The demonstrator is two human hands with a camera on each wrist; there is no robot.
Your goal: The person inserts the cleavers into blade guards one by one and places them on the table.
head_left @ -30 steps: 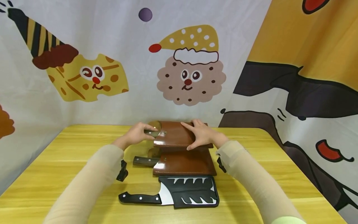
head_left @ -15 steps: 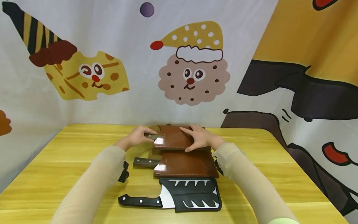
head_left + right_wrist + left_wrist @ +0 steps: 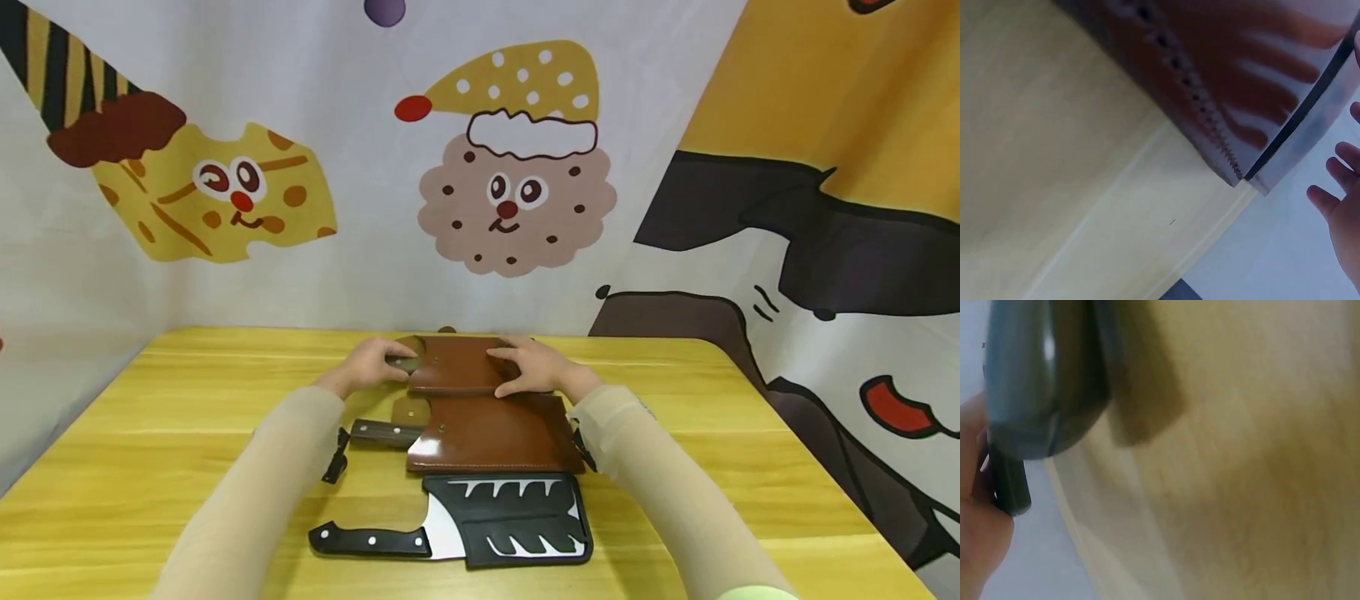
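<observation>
Left wrist view blurs the knife handle [image 3: 1010,481] beyond recognition

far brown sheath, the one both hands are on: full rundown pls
The far brown sheath is a rectangular cover of what looks like smooth brown leather, stitched along one edge in the right wrist view, with a glossy highlight. It lies flat on the yellow wooden table at the far end of a row of three sheathed cleavers. The left hand grips the dark handle sticking out of its left end; the right hand rests on its right part. Its blade is hidden.
</observation>
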